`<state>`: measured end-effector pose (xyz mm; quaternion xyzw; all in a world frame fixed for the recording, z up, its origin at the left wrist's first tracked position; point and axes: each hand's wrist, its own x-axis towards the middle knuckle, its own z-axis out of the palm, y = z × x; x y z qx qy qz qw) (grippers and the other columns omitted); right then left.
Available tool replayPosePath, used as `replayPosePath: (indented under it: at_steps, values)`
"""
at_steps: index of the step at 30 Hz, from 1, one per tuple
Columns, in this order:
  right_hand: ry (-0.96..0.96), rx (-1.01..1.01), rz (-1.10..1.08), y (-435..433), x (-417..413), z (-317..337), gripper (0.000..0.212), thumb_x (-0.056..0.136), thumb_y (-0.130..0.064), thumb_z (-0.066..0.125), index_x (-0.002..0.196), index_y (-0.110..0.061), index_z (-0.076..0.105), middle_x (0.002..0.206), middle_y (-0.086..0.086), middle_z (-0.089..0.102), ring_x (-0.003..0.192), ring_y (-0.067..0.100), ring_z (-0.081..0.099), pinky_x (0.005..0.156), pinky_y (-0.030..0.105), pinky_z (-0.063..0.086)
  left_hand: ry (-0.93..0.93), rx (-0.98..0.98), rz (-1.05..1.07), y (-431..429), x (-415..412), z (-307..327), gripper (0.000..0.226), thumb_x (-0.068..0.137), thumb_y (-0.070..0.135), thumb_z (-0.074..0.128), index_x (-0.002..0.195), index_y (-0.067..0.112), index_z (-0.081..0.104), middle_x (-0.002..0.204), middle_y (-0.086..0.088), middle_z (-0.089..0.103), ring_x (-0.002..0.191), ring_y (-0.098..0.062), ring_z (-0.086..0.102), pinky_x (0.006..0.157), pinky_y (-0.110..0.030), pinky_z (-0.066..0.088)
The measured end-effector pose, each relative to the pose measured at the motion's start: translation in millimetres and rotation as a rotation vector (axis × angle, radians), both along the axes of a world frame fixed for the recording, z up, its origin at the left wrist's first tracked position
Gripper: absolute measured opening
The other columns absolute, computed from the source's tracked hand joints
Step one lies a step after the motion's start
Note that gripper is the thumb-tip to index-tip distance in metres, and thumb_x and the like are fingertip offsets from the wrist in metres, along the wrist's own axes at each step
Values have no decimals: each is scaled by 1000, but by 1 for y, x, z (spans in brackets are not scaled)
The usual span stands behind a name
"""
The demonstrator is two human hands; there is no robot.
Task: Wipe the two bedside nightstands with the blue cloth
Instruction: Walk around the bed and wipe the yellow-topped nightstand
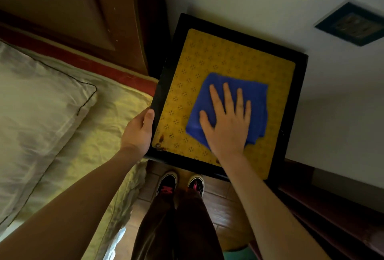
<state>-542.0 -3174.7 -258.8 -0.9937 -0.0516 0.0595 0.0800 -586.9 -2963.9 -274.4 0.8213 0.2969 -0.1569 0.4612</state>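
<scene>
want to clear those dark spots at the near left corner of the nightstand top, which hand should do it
Right. The right hand lies flat on the blue cloth, a short slide from the spots. The left hand grips the nightstand edge.

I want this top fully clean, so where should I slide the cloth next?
Probably toward the near left corner: dark brown spots sit there, while the right hand presses the blue cloth flat mid-top and the left hand grips the nightstand edge.
</scene>
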Motion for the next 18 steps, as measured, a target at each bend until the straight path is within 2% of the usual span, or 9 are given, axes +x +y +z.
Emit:
replayPosePath:
  at_steps: [5, 8, 10, 13, 16, 18]
  values:
    - [67, -8, -22, -11, -62, 6, 64, 94, -61, 36, 152, -35, 27, 161, -2, 25, 149, 30, 16, 119, 52, 16, 15, 25, 6, -2, 0, 2, 47, 100, 44, 28, 128, 18, 56, 118, -10, 63, 114, -33, 54, 85, -34, 35]
    - [59, 32, 30, -23, -47, 19, 60, 95, -58, 37, 149, -34, 35, 155, -2, 39, 142, 31, 31, 114, 52, 26, 12, 5, 26, -2, 0, 1, 47, 100, 46, 28, 123, 19, 59, 103, -3, 60, 107, -33, 56, 83, -37, 39]
    - [45, 48, 123, -38, -25, 26, 60, 95, -56, 37, 148, -28, 38, 149, -2, 45, 138, 30, 36, 113, 52, 27, 11, -5, 31, -1, -1, 0, 49, 99, 49, 28, 127, 20, 57, 106, -3, 62, 109, -34, 56, 84, -38, 40]
    - [96, 44, 226, -62, 3, 27, 68, 94, -60, 35, 150, -21, 34, 151, -1, 42, 139, 28, 34, 113, 48, 30, 23, -6, 29, -1, -1, 0, 53, 98, 51, 27, 132, 20, 55, 125, -9, 62, 118, -33, 54, 88, -37, 40]
    - [111, -20, 242, -72, -1, 26, 68, 94, -60, 36, 146, -16, 40, 143, 3, 48, 120, 29, 46, 97, 44, 44, 28, -28, 36, 0, 0, 2, 61, 93, 59, 27, 132, 22, 54, 129, -9, 61, 120, -32, 53, 98, -44, 43]
    - [76, -16, 196, -72, -14, 27, 64, 93, -57, 40, 139, -13, 47, 130, 9, 55, 104, 31, 52, 86, 42, 46, 31, -33, 42, 0, -1, 3, 64, 90, 62, 26, 131, 22, 55, 127, -8, 62, 118, -32, 55, 99, -49, 43]
